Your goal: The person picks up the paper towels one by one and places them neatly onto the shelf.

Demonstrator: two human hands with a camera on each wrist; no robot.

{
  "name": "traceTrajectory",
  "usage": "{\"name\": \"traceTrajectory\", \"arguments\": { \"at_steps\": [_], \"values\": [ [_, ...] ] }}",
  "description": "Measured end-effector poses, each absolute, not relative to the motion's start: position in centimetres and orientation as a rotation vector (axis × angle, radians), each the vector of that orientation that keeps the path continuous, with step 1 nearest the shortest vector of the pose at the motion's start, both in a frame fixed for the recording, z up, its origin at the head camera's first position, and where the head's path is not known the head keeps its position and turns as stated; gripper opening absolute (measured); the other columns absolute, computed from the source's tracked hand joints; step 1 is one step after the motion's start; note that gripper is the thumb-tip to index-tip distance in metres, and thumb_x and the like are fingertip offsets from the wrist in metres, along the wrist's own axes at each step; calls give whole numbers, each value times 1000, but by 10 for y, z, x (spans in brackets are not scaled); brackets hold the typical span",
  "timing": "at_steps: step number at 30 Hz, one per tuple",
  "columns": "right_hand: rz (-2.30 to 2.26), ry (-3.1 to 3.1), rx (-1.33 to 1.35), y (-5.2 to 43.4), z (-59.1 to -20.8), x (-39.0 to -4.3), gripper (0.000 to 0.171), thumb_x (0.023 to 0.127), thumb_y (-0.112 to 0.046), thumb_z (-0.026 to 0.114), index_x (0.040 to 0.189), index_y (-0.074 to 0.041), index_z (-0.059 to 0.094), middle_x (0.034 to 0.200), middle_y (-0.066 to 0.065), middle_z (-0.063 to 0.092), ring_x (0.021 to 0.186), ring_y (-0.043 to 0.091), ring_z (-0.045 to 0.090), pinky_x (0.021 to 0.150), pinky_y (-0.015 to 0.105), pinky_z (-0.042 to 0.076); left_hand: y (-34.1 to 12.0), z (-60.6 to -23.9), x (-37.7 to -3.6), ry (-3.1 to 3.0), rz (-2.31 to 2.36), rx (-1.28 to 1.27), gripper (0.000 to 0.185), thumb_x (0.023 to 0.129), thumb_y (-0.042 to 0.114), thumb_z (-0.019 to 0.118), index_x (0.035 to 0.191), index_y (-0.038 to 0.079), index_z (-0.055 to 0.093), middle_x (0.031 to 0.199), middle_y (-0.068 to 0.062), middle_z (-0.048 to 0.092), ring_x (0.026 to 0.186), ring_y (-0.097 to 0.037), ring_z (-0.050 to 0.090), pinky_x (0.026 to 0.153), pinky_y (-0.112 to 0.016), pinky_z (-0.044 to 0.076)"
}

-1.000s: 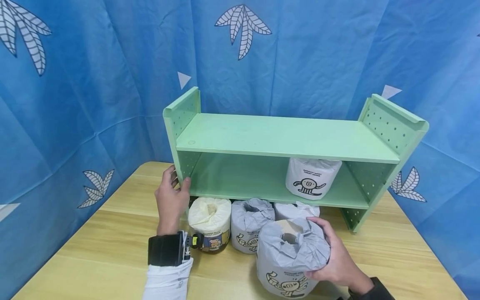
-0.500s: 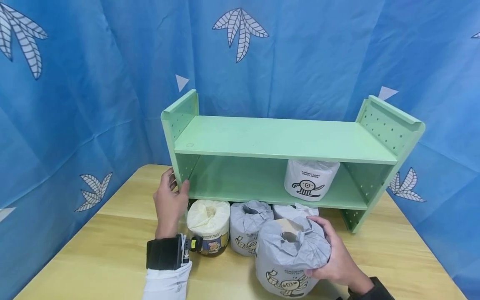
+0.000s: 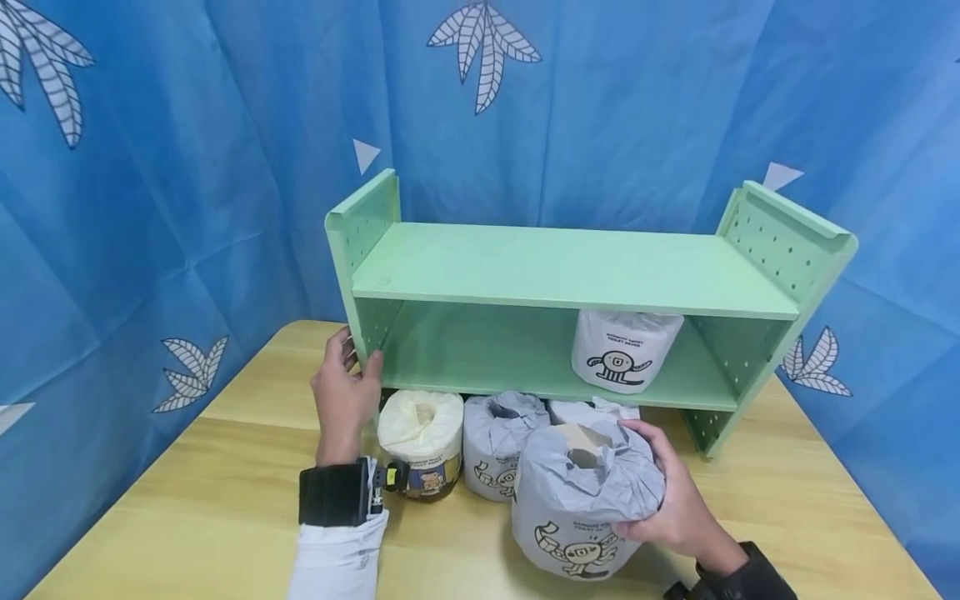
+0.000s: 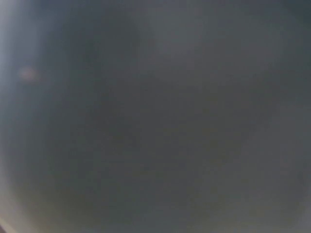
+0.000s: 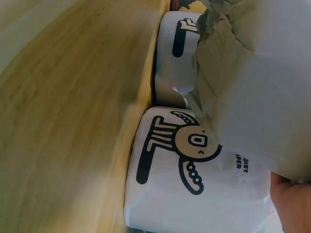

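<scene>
In the head view my right hand [image 3: 675, 500] grips a grey-wrapped toilet roll [image 3: 573, 533] from its right side, in front of the shelf. My left hand [image 3: 345, 396] holds the left side panel of a green shelf unit [image 3: 540, 262], thumb in front and fingers behind. Beneath the lower board stand a cream toilet roll [image 3: 420, 425], a grey toilet roll [image 3: 495, 450] and a white toilet roll [image 3: 581, 412], the last mostly hidden by the held one. The right wrist view shows the held roll over a printed white roll [image 5: 204, 189]; the left wrist view is a dark blur.
A white toilet roll [image 3: 622, 354] stands on the lower board, right of its middle. Perforated side panels bound the shelf. Underneath is a light wooden table [image 3: 225, 500], with a blue patterned curtain [image 3: 637, 100] behind and at the sides.
My right hand and the grey toilet roll in it have moved slightly up and toward the shelf. My left hand keeps its grip on the side panel. The head view has shifted a little.
</scene>
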State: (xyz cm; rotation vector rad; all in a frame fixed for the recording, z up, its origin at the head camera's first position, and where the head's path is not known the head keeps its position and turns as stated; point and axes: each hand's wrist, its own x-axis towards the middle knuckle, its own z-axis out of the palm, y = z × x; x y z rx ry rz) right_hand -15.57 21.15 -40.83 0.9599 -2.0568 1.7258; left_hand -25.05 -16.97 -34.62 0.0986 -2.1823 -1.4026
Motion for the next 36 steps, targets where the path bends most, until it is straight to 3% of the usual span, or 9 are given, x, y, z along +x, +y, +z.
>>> {"name": "traceTrajectory", "arguments": {
  "at_steps": [16,36],
  "values": [
    [1767,-2023,960,207,-404,-155,108,46,12,80,140,11,28,133,3,50,113,13,52,98,22,42,-170,-351,-247,-2183,-1398,95,50,96,9,59,142,2,41,139,-27,48,125,-43,49,97,-50,47],
    [1798,-1956,905,205,-386,-160,103,46,14,78,138,11,32,127,1,54,111,12,52,99,20,41,-170,-351,-248,-2182,-1380,98,52,94,10,60,142,3,42,139,-27,48,125,-43,48,97,-50,47]
  ]
}}
